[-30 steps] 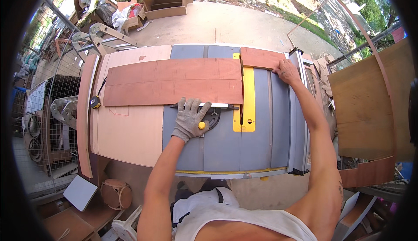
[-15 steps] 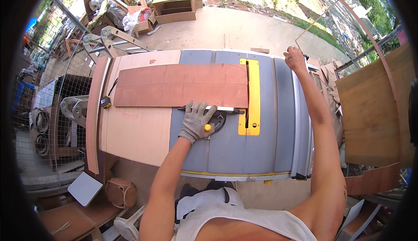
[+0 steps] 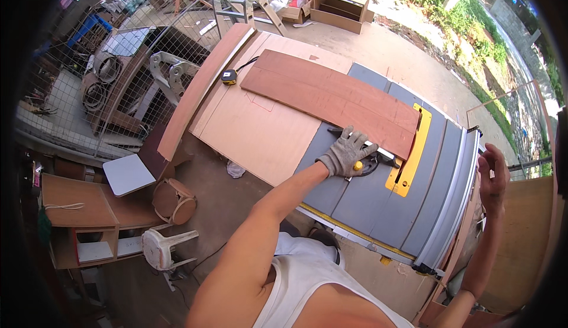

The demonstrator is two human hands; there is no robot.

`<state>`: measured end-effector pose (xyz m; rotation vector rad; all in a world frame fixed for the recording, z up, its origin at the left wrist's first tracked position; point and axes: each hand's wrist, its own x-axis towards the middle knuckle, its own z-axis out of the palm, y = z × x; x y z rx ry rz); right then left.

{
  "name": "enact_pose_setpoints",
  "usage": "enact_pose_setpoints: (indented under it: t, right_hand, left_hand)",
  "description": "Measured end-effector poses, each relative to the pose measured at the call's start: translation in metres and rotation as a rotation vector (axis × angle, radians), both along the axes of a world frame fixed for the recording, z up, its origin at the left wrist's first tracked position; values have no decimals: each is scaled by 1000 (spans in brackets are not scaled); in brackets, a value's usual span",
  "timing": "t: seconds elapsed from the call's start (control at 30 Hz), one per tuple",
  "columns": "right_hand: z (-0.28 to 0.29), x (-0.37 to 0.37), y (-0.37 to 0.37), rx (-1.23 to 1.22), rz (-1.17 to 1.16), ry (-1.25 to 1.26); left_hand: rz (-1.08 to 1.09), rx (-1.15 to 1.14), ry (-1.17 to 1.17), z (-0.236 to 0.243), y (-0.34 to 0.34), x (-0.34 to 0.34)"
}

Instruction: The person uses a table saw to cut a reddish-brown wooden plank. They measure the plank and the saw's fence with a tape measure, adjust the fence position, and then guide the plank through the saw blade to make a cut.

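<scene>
My left hand (image 3: 349,152), in a grey work glove, rests on the black miter gauge (image 3: 371,163) with its yellow knob (image 3: 358,166). Its spread fingers curl over the gauge's bar to the edge of a long reddish-brown board (image 3: 331,94). That board lies on the grey table saw (image 3: 361,203), its right end at the slot of the yellow insert plate (image 3: 419,150). My bare right hand (image 3: 493,171) is raised beside the saw's right rail (image 3: 452,192). Its fingers are loosely bent and apart, with nothing visible in them.
Left of the saw lies a pale plywood sheet (image 3: 254,132) with a yellow-black tape measure (image 3: 229,77) and a long wooden strip (image 3: 204,91). A white plastic stool (image 3: 160,249), a round wooden stool (image 3: 174,202) and a cabinet (image 3: 83,198) stand at lower left. A plywood panel (image 3: 520,233) stands at right.
The view has turned, so the saw now lies slanted and further right. My right hand has come back from the saw's far right corner, its fingers loosening. My left hand stays on the miter gauge.
</scene>
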<state>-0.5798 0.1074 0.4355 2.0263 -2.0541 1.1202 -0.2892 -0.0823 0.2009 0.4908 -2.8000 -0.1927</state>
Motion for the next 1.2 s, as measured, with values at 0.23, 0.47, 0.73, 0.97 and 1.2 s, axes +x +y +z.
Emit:
enact_pose_setpoints:
  t: [0.23,0.47,0.73,0.97,1.2]
  right_hand:
    - [-16,169,-15,148,377,-178]
    - [-80,293,-26,278,373,-548]
    - [-42,352,-14,-57,379,-771]
    - [112,389,-15,-473,282,-1081]
    - [91,367,34,-432,706,-1149]
  left_hand:
    - [-79,23,102,4,11,13]
    - [-92,31,132,-11,2,3]
    - [-128,30,163,-10,6,5]
    - [-106,-29,120,-6,24,20]
    - [-147,35,52,6,52,38]
